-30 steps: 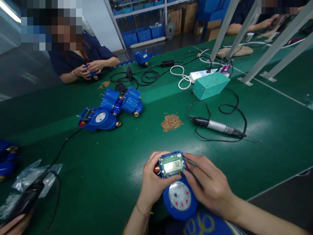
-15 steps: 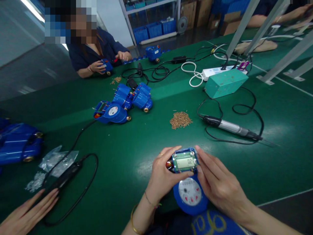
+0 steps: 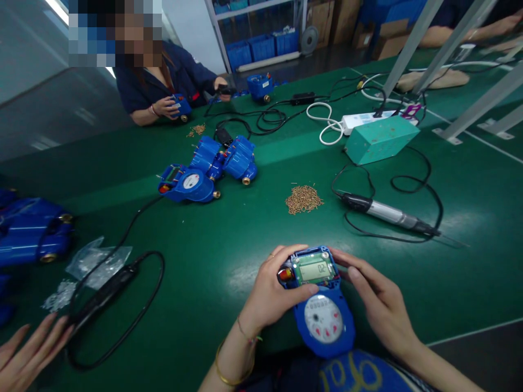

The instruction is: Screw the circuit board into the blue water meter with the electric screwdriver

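A blue water meter (image 3: pixel 304 310) with a round white dial is tilted toward me at the front of the table. Its upper housing is uncovered, showing a green circuit board with a small lit display (image 3: pixel 314 271). My left hand (image 3: pixel 273 291) grips the housing from the left, thumb across the front below the display. A red-and-orange part (image 3: pixel 286 274) shows beside that hand's fingers. At the housing's right side is my right hand (image 3: pixel 379 302), fingers stretched out and apart, the fingertips near or against the upper right edge. The meter's underside is hidden.
Beyond lie a pile of brass-coloured screws (image 3: pixel 304 199), an electric screwdriver (image 3: pixel 388 213) and a green box (image 3: pixel 382 140). Several blue meters (image 3: pixel 192 185) stand left. Another person's hand (image 3: pixel 32 348) is near a black tool (image 3: pixel 106 296). A co-worker (image 3: pixel 175 76) holds a meter across the table.
My right hand has eased off the meter's right side, its thumb leaving the housing. The meter has tilted slightly. At lower left, another person's hand has drawn back from the black tool.
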`<state>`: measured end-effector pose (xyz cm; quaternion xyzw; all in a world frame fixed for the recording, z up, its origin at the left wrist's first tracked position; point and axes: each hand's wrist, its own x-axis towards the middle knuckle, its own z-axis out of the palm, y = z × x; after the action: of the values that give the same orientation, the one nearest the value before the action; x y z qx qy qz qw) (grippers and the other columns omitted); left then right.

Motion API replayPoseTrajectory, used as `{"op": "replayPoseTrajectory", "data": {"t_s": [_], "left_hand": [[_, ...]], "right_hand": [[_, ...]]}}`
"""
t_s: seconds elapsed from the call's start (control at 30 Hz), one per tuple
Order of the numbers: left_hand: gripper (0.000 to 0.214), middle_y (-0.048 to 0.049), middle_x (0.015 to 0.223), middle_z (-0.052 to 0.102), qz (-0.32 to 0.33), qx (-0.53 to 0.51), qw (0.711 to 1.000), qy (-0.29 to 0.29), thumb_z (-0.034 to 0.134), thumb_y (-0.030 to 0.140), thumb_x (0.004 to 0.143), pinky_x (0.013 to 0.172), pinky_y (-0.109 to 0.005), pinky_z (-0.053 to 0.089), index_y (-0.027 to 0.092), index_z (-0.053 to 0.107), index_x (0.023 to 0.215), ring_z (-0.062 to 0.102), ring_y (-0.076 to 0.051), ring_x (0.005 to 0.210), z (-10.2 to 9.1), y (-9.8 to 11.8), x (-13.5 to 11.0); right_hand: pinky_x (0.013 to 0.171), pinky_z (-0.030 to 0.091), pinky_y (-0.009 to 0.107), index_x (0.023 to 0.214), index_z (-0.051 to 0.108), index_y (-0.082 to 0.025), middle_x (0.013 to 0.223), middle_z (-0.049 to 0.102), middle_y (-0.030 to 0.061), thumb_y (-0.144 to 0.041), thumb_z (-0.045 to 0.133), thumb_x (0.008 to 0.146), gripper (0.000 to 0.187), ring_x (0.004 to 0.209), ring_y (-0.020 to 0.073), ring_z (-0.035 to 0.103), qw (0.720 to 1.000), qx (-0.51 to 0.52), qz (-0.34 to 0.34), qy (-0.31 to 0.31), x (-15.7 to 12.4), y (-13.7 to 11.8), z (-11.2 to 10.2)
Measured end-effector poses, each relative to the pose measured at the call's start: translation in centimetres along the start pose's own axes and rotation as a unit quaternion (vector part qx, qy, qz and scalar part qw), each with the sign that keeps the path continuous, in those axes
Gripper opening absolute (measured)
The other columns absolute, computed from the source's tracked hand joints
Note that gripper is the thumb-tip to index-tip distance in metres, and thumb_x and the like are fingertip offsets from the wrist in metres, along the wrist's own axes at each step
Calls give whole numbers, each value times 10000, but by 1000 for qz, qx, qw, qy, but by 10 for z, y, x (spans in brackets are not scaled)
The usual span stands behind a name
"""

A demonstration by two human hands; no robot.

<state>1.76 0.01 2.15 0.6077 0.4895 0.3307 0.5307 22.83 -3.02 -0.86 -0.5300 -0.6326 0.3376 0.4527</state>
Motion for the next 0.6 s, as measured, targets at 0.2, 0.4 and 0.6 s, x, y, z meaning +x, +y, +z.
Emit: {"op": "replayPoseTrajectory", "data": {"t_s": [0.2, 0.4, 0.6], "left_hand": [[535, -66, 1146, 690, -24, -40, 999, 19, 863, 259, 684, 939, -358, 506, 212, 632, 1164, 660, -251, 1056, 4, -3, -1], [584, -60, 1162, 700, -27, -38, 999, 19, 883, 275, 665, 967, -372, 501, 228, 643, 1195, 665, -253, 1071, 1, -6, -2], [614, -88, 1265, 664, 5, -66, 997, -35, 851, 312, 709, 1009, -403, 502, 237, 625, 1276, 639, -277, 1152, -7, -11, 1]], "right_hand": [[1012, 542, 317, 1132, 686, -258, 1239, 665, 56, -226, 599, 953, 202, 1160, 175, 645, 999, 18, -28, 10, -4, 3, 3], [918, 598, 295, 1053, 689, -239, 1244, 656, 63, -234, 685, 902, 151, 1122, 184, 665, 999, 32, -1, 13, -4, 0, 6], [847, 612, 228, 1005, 703, -241, 1224, 673, 57, -286, 682, 905, 112, 1132, 179, 662, 998, 55, 36, 17, -1, -8, 5]]}}
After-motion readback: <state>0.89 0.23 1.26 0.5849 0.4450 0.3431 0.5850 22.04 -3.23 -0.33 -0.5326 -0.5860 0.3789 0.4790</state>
